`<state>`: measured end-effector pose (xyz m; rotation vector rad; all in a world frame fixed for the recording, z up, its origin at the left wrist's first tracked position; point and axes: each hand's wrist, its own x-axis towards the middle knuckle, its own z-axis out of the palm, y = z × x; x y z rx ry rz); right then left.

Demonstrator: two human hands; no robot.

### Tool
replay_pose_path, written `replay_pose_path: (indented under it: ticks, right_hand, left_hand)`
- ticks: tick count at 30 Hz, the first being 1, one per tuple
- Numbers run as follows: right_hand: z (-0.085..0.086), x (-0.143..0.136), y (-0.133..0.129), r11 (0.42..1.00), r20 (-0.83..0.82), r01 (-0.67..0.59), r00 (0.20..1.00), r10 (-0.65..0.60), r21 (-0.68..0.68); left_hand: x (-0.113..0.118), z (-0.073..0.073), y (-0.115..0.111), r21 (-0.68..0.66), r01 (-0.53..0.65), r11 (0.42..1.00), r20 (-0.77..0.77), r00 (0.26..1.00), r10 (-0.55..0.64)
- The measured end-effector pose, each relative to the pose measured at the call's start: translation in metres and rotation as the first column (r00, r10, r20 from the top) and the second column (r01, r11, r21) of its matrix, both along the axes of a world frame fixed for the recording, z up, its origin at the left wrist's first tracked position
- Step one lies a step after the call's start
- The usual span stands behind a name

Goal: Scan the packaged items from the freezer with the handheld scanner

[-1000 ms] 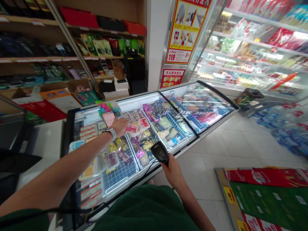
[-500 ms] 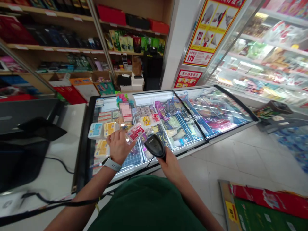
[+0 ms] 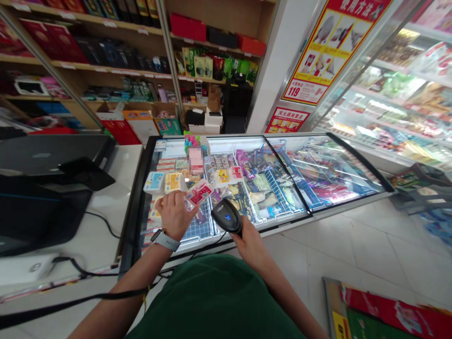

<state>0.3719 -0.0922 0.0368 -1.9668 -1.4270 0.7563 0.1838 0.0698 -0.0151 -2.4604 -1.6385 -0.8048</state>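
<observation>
My left hand (image 3: 175,214), with a watch at the wrist, is closed on a small clear package with a red label (image 3: 199,192), tilted above the freezer's glass top. My right hand (image 3: 249,240) grips a black barcode scanner (image 3: 227,216) by its handle. The scanner's head points toward the package, and a blue light shows on top. Beside my left hand, yellow-labelled packs (image 3: 174,182) and a blue-labelled pack (image 3: 154,182) lie on the glass. Farther right rest another yellow-labelled pack (image 3: 222,176) and a red-labelled pack (image 3: 236,173).
The glass-topped chest freezer (image 3: 233,233) holds bagged goods in wire baskets. At left stands a counter (image 3: 106,197) with dark equipment and cables. Stocked shelves (image 3: 116,70) line the back. A box with red and green wrapping (image 3: 384,310) is on the floor at lower right.
A blue light has come on atop the scanner. The view has shifted a little, so the surroundings sit farther right. Both hands keep their holds.
</observation>
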Motion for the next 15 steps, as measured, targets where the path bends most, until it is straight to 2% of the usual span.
replay_pose_path:
  ticks: [3,6,8,11,13,15]
  right_hand:
    - [0.000,0.000,0.000,1.000,-0.001,0.003,1.000,-0.003,-0.001]
    - [0.002,0.000,0.001,1.000,-0.005,0.007,1.000,-0.007,-0.003]
    - [0.002,0.000,0.001,1.000,-0.011,0.008,1.000,-0.008,-0.003]
    - [0.000,0.000,0.001,1.000,-0.012,0.014,1.000,-0.015,-0.011]
    - [-0.002,0.000,0.001,1.000,-0.006,0.013,1.000,-0.014,-0.013]
    - [-0.005,0.000,0.002,1.000,0.002,0.005,1.000,-0.005,-0.009]
  left_hand:
    - [-0.002,0.000,-0.001,-0.043,-0.039,0.998,-0.038,0.999,0.037]
    - [-0.006,-0.005,-0.004,-0.178,-0.082,0.981,-0.085,0.994,0.068]
    - [-0.007,-0.012,-0.008,-0.341,-0.130,0.931,-0.138,0.987,0.087]
    - [-0.008,-0.028,-0.012,-0.539,-0.248,0.805,-0.244,0.961,0.132]
    - [-0.009,-0.041,-0.011,-0.588,-0.306,0.749,-0.291,0.944,0.157]
    - [-0.010,-0.054,-0.008,-0.608,-0.330,0.722,-0.314,0.935,0.163]
